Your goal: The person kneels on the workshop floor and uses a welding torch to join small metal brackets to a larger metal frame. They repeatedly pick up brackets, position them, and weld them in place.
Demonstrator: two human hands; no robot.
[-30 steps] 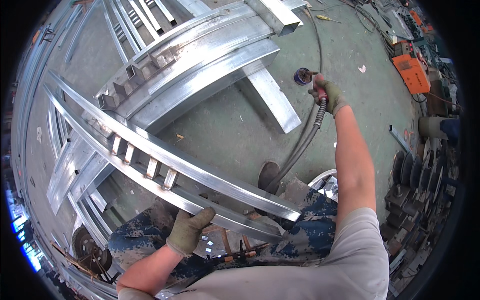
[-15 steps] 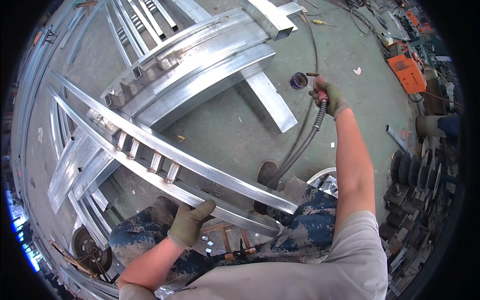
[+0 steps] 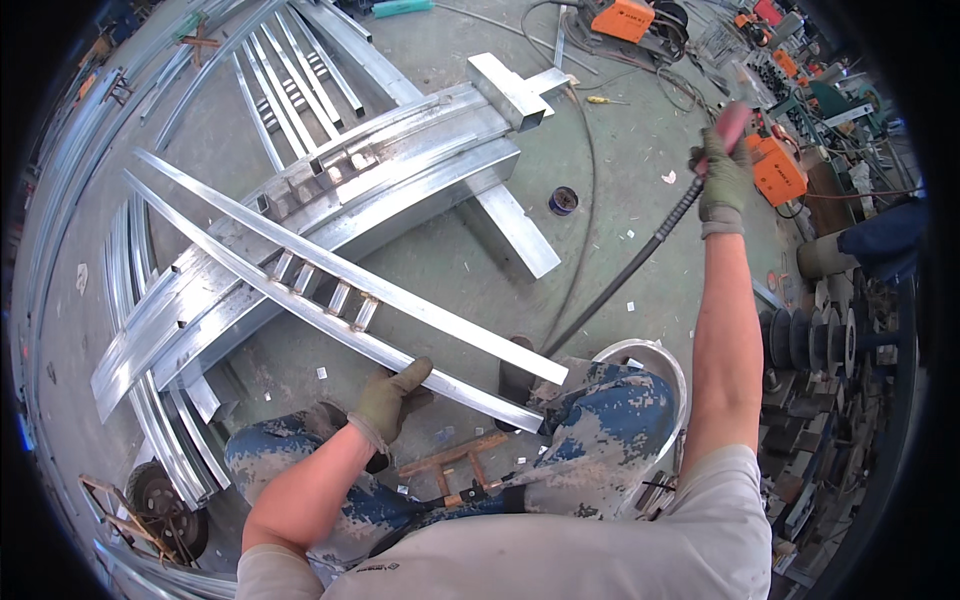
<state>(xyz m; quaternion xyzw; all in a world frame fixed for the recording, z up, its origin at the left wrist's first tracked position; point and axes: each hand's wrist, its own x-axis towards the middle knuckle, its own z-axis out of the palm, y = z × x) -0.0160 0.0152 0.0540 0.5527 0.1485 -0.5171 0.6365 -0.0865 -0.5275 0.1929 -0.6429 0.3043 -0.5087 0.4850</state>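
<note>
My gloved left hand (image 3: pixel 392 402) is closed around the lower rail of a curved metal frame (image 3: pixel 460 316), near its close end. Several short crosspieces (image 3: pixel 340 298) join the frame's two rails, and its far end rests over a stack of wide curved metal channels (image 3: pixel 330 215). Out to the right, my gloved right hand (image 3: pixel 725 180) grips the red handle of a welding torch (image 3: pixel 733 122), raised well off the frame. The handle is smeared by motion and its tip cannot be made out. A black cable (image 3: pixel 620 280) runs from it towards my knees.
A small round tin (image 3: pixel 563 201) stands on the green floor beside a thin hose. Orange machines (image 3: pixel 778 170) stand at the far right. A pale basin (image 3: pixel 680 375) sits by my right knee. Stacked discs (image 3: pixel 800 335) and metal parts line the right side; a wheel (image 3: pixel 165 505) is at left.
My right hand has swung up and right with the torch, away from the tin. The left hand stays on the rail. The whole view has shifted, showing more of the far floor.
</note>
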